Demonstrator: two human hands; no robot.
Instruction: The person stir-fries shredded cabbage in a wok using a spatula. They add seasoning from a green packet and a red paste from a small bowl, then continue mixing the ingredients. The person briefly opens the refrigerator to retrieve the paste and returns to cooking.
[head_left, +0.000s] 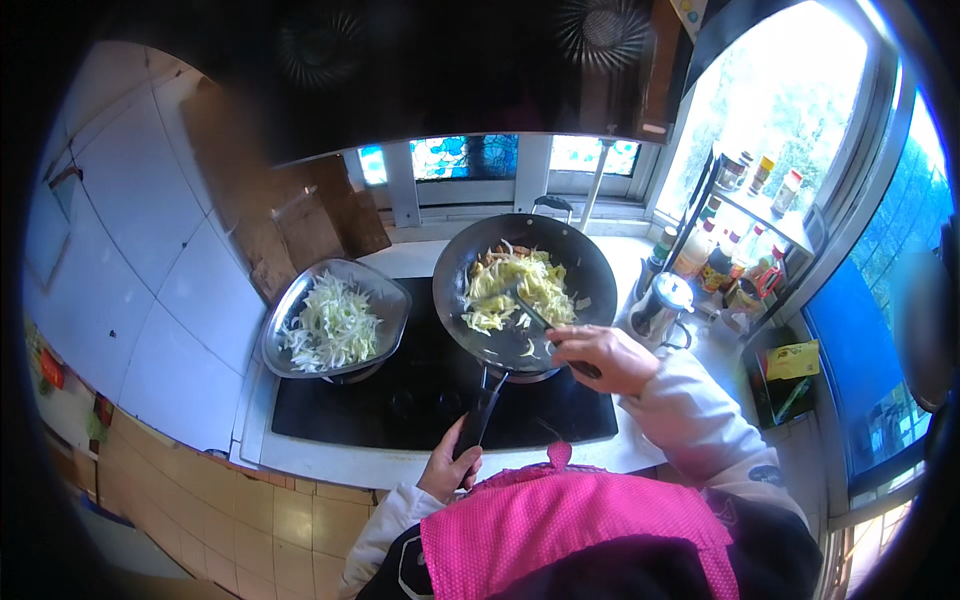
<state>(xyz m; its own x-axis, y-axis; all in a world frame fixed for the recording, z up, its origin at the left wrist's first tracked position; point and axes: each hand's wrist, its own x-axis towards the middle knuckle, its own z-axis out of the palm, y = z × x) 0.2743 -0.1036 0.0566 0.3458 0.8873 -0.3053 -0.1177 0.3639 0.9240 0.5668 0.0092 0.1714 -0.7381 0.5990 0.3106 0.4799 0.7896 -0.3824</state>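
Note:
My left hand (451, 463) is closed around the black handle of a dark wok (450, 262), which stands on the right burner of a black cooktop (442, 420). Shredded cabbage (551, 281) with some browned pieces lies in the wok. In my right hand (609, 358) is a dark-handled spatula (531, 309); its head reaches into the cabbage and is partly hidden. A metal pan or basin (397, 300) on the left burner holds more pale shredded cabbage (334, 322).
A dark range hood (465, 75) overhangs the cooktop. To the right are a metal pitcher (656, 307) and a rack (780, 217) with seasoning bottles. Brown boards (360, 214) lean at the back left, beside a tiled wall (135, 225).

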